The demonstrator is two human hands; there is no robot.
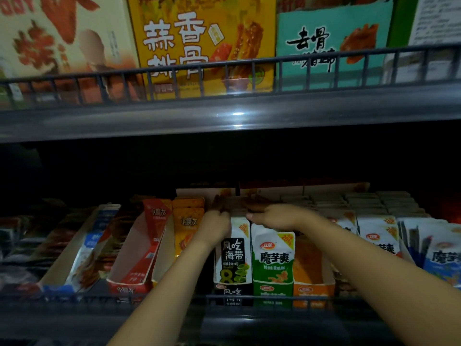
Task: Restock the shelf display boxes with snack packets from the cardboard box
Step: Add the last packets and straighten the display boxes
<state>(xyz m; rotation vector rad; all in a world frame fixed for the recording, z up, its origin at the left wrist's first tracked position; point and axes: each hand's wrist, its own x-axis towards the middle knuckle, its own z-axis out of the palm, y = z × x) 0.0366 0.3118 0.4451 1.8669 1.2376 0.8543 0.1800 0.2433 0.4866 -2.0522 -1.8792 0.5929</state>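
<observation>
Grip: both hands, left hand point(216, 227) and right hand point(272, 216), clasp the packet row point(235, 212).
Handling: light, floppy, slick; pinch stack's ends.

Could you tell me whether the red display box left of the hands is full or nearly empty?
Nearly empty: the red display box shows its bare white inner wall along most of its length, with packets only at the back.

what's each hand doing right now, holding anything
Left hand: fingers curled on the packets in the black display box.
Right hand: lies over the same row of packets; grip cannot be told.
</observation>
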